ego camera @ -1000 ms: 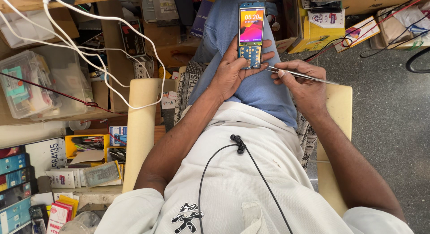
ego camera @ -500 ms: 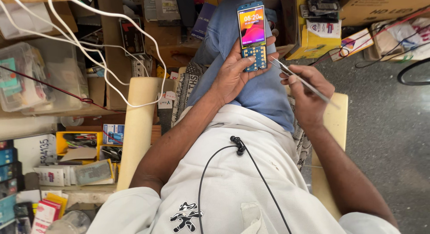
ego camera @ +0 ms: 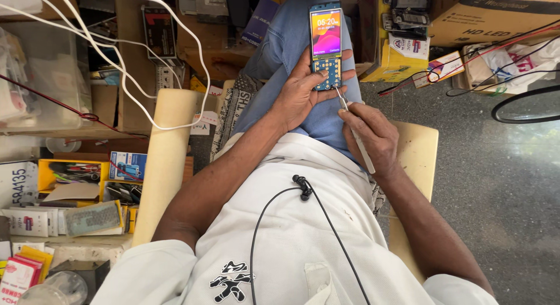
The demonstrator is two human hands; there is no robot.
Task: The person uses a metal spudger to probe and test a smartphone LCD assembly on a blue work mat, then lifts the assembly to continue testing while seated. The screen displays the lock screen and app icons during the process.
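Phone [ego camera: 326, 45], lit screen and keypad exposed, rests on the knee at 12 o'clock, gripped by the left hand [ego camera: 303, 92]. Right hand [ego camera: 373, 138] pinches a thin tool [ego camera: 354, 130], tip at the phone's lower edge. Work appears mid-course; casing still assembled.

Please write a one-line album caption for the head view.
Left hand holds a lit keypad phone on the lap; right hand touches a thin tool to it.
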